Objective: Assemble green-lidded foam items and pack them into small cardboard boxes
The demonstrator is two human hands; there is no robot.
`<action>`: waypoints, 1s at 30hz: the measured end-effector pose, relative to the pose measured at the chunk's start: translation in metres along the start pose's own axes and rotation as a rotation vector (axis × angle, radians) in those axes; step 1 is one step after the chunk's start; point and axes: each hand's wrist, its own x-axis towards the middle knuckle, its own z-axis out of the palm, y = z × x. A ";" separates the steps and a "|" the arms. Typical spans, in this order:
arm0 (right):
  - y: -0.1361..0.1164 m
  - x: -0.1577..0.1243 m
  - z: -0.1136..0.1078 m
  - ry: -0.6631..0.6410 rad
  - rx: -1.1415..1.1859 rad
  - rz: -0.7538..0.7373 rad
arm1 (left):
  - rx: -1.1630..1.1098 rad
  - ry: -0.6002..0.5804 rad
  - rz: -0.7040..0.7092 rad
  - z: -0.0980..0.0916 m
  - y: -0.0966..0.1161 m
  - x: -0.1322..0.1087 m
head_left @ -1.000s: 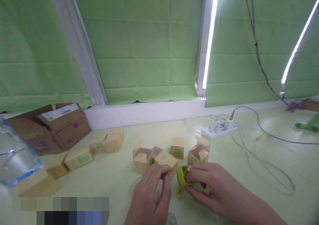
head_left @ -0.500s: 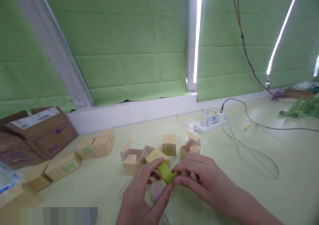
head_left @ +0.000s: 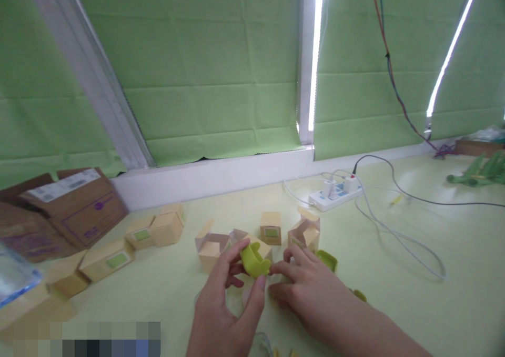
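Observation:
My left hand [head_left: 226,304] pinches a small lime-green plastic piece [head_left: 254,259] between thumb and fingers, just above the pale yellow table [head_left: 434,304]. My right hand [head_left: 311,294] is beside it, its index fingertip touching the green piece and the other fingers curled low over the table. A second green piece [head_left: 326,259] lies just beyond my right hand, and a smaller green bit [head_left: 359,295] shows to its right. Small tan cartons [head_left: 270,228], some with flaps open [head_left: 211,244], stand right behind my hands.
More small tan cartons [head_left: 108,259] lie at the left, near a brown shipping box [head_left: 74,201]. A white power strip [head_left: 335,195] with trailing cables [head_left: 398,236] sits at the back right. A clear plastic container [head_left: 13,275] shows at the left edge. Green items [head_left: 479,170] lie far right.
The green piece has passed from both hands' grip into my left hand and been lifted slightly. My right hand has lowered toward the table, uncovering a second green piece behind it.

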 end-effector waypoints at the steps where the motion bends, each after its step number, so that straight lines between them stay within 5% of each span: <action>1: 0.000 0.001 0.001 -0.009 -0.011 0.013 | -0.004 0.004 0.002 0.000 0.000 0.000; 8: 0.002 -0.004 -0.012 0.025 0.259 0.102 | -0.088 0.038 -0.003 0.001 0.005 0.002; 12: 0.006 -0.009 -0.023 0.311 0.595 0.260 | -0.213 0.068 -0.046 0.002 0.009 0.003; 15: 0.004 -0.008 -0.024 0.450 0.738 0.239 | -0.330 0.024 -0.080 0.003 0.011 0.003; 30: 0.007 -0.006 -0.021 0.521 0.545 -0.007 | -0.387 -0.101 -0.003 0.015 0.000 -0.004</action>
